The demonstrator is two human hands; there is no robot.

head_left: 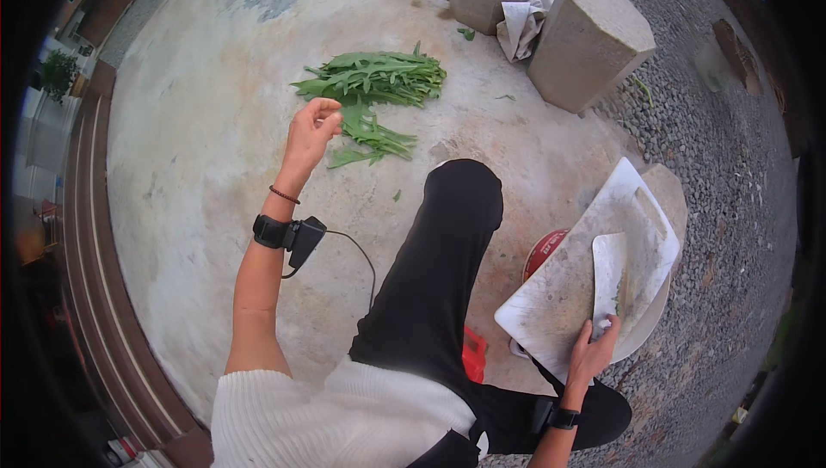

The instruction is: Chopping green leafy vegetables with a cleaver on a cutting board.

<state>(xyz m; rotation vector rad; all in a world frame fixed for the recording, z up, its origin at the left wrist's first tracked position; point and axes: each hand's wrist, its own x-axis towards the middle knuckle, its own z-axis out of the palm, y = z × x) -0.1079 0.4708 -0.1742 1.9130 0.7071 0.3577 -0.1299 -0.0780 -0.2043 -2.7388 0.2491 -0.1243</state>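
My left hand [313, 134] hovers at the left edge of a small bunch of leafy greens [372, 136], its fingers loosely bent, with a gap between thumb and forefinger and nothing visible in them. Just beyond lies a larger pile of the same long, jagged leaves [379, 77] on the concrete. On my right, a worn white cutting board [551, 296] rests at a slant. My right hand [592, 349] is closed round the handle of a broad-bladed kitchen knife [607, 266]. The blade lies over the board, pointing away from me; my fingers hide most of the handle.
Under the board are a pale round basin [647, 323] and a red round container [544, 253]. A red plastic thing [474, 354] sits beside my leg. Two concrete blocks [589, 45] with a crumpled cloth [521, 24] between them stand at the far right, before gravel [731, 167].
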